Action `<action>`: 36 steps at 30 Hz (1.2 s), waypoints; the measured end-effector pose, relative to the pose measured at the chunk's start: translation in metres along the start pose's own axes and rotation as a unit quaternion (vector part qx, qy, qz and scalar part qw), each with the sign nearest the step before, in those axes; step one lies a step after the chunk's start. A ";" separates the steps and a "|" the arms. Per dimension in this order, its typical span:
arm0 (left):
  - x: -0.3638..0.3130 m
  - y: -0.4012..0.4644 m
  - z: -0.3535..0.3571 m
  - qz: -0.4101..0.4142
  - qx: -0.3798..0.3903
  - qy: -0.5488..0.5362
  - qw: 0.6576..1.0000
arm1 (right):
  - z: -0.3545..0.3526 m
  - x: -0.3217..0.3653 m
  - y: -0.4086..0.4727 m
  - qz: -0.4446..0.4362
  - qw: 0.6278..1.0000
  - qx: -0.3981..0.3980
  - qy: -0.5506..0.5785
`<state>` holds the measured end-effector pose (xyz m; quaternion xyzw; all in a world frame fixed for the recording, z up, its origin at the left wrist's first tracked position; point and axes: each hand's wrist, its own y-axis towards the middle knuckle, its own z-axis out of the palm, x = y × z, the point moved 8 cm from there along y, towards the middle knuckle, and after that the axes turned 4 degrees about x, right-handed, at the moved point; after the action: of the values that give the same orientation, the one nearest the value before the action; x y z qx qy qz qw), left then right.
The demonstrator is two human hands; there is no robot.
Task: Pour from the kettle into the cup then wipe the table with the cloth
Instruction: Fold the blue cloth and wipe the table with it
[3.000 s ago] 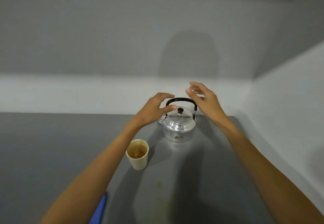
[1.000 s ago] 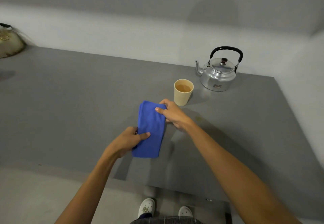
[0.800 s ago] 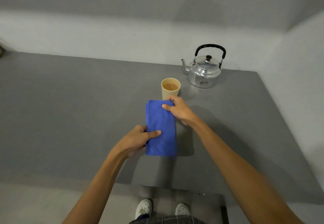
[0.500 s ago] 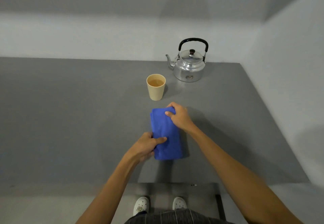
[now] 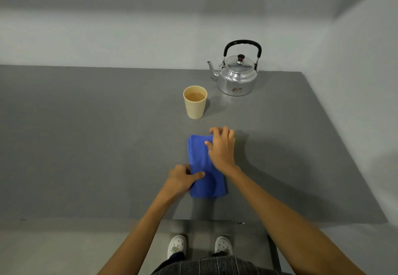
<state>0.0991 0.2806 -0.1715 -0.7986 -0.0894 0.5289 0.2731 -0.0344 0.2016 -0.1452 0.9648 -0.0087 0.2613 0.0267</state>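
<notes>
A folded blue cloth (image 5: 201, 178) lies flat on the grey table (image 5: 86, 145) in front of me. My left hand (image 5: 182, 180) pinches its near left edge with the thumb on top. My right hand (image 5: 221, 147) lies palm down on the cloth's far right corner, fingers curled over the edge. A beige cup (image 5: 195, 102) with brownish liquid stands upright beyond the cloth. The silver kettle (image 5: 237, 73), black handle up and lid on, sits at the far right with its spout pointing left towards the cup.
A pale wall runs along the table's far edge and another along its right side. The table's near edge passes just below my forearms, with the floor and my white shoes (image 5: 199, 246) under it.
Both hands left the kettle and took the blue cloth. Over the last second the cloth has been laid flat on the table and my right hand has spread over its far corner.
</notes>
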 end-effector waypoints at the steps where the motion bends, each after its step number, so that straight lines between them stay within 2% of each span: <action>1: -0.001 0.001 -0.007 0.012 -0.038 0.045 0.998 | -0.001 0.003 -0.002 0.003 1.000 -0.021 -0.022; 3: -0.007 0.002 -0.021 0.040 -0.114 0.119 0.986 | 0.002 0.013 -0.007 -0.002 0.999 -0.041 -0.020; 5: -0.013 0.006 -0.032 0.070 -0.170 0.149 0.972 | 0.014 0.022 -0.015 -0.015 0.999 -0.033 -0.011; 11: -0.026 0.024 -0.042 0.132 -0.237 0.203 0.941 | 0.036 0.029 -0.046 -0.081 0.997 -0.004 0.011; 14: -0.034 0.035 -0.035 0.161 -0.228 0.235 0.931 | 0.036 0.015 -0.062 -0.114 0.993 0.027 -0.010; 18: -0.036 0.050 -0.025 0.184 -0.201 0.284 0.919 | 0.026 -0.017 -0.074 -0.116 0.991 0.035 -0.053; 24: -0.025 0.056 -0.023 0.204 -0.203 0.370 0.883 | 0.013 -0.045 -0.031 -0.091 0.992 0.039 -0.078; 30: -0.022 0.058 -0.023 0.211 -0.209 0.405 0.865 | 0.026 -0.025 0.023 -0.090 0.987 0.068 -0.112; 36: -0.020 0.056 -0.020 0.208 -0.206 0.415 0.862 | 0.036 0.000 -0.016 -0.136 0.984 0.070 -0.093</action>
<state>0.1003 0.2179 -0.1796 -0.9821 0.0937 0.1631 -0.0024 -0.0161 0.2151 -0.1773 0.9766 0.1389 0.1640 -0.0065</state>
